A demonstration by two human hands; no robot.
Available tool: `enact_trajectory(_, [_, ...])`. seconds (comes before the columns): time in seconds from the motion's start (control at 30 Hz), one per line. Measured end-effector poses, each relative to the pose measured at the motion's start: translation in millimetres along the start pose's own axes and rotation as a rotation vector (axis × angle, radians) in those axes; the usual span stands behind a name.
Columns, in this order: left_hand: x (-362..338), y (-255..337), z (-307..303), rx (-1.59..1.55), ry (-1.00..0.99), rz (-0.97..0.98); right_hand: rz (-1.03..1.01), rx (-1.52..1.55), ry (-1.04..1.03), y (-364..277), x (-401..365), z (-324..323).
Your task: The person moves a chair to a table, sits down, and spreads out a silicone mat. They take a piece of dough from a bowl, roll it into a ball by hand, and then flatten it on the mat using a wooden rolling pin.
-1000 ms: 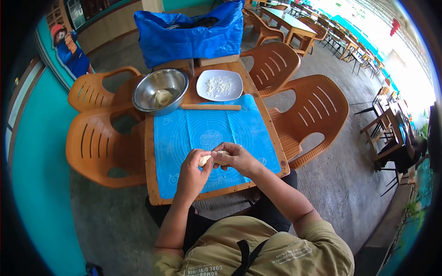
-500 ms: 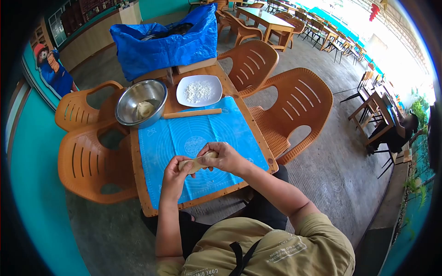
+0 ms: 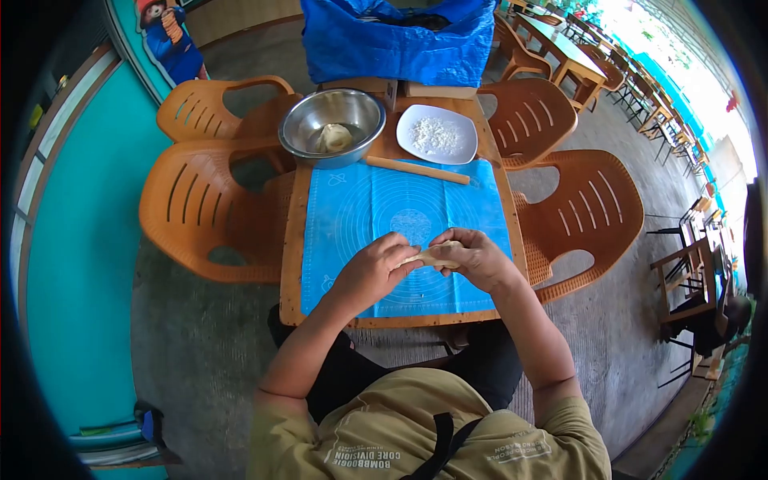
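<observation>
Dough (image 3: 433, 258) crosswise; left hand (image 3: 379, 266) to right hand (image 3: 480, 259)

The mat (image 3: 344, 208) spreads over the near part of the table (image 3: 294, 240). By its far left corner sits the bowl (image 3: 308, 120) (dough (image 3: 334, 138) inside), with the plate (image 3: 410, 126) to the right, powder (image 3: 436, 136) on it. The rolling pin (image 3: 416, 170) lies along the mat's far edge, before the plate. Behind both vessels, at the table's far edge, is the bag (image 3: 392, 56). Two chairs flank each long edge.
</observation>
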State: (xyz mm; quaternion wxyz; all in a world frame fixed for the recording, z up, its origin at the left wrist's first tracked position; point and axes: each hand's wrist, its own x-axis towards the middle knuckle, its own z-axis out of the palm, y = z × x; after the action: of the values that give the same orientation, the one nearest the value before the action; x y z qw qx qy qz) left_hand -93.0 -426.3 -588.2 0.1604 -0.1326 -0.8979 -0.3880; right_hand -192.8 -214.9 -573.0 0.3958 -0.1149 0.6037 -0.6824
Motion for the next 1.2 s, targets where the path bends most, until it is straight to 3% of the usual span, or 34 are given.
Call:
enact_trajectory(0.17, [3.9, -5.4, -13.3, 0.246, -0.031, 0.208, 0.033, 0.133, -0.01, 0.2, -3.4, -6.4])
enact_trajectory(0.4, [29.1, -39.2, -33.1, 0.152, -0.041, 0.151, -0.044, 0.418, -0.011, -4.9, -7.7, -36.6])
enact_trajectory(0.5, [46.7, -92.3, -45.8, -0.007, 0.163, -0.138, -0.265, 0.253, 0.198, -18.4, -21.5, -55.4])
enact_trajectory(0.67, [117.5, -169.2, -111.6, -0.182, 0.27, -0.553, -0.254, 0.196, 0.195, -9.5, -25.5, -59.6])
enact_trajectory(0.73, [142.8, -224.1, -114.4, 0.115, 0.444, -0.365, -0.227, 0.314, 0.195, -0.4, -24.9, -54.5])
enact_trajectory(0.77, [155.8, -239.8, -120.2, 0.337, 0.39, -0.276, -0.205, 0.358, 0.171, 6.1, -24.3, -57.4])
enact_trajectory(0.87, [179.4, -266.3, -117.7, 0.533, 0.366, -0.159, -0.221, 0.284, 0.226, 15.2, -26.5, -47.7])
enact_trajectory(0.93, [194.3, -257.5, -111.3, 0.533, 0.395, -0.179, -0.228, 0.268, 0.218, 21.6, -29.0, -48.8])
enact_trajectory(1.0, [203.2, -236.5, -107.0, 0.43, 0.285, -0.393, -0.231, 0.28, 0.21, 22.5, -30.9, -46.3])
enact_trajectory(1.03, [203.9, -261.7, -98.5, 0.442, 0.336, -0.267, -0.232, 0.283, 0.185, 20.1, -31.3, -45.6])
enact_trajectory(1.07, [200.7, -285.9, -90.2, 0.445, 0.338, -0.278, -0.223, 0.282, 0.178, 21.2, -29.0, -46.2])
enact_trajectory(1.13, [199.3, -295.4, -80.5, 0.615, 0.034, -0.289, -0.221, 0.19, 0.209, 25.6, -26.3, -48.5])
enact_trajectory(1.2, [203.1, -300.6, -72.3, 0.816, 0.086, -0.228, -0.22, 0.175, 0.219, 25.6, -20.4, -51.8])
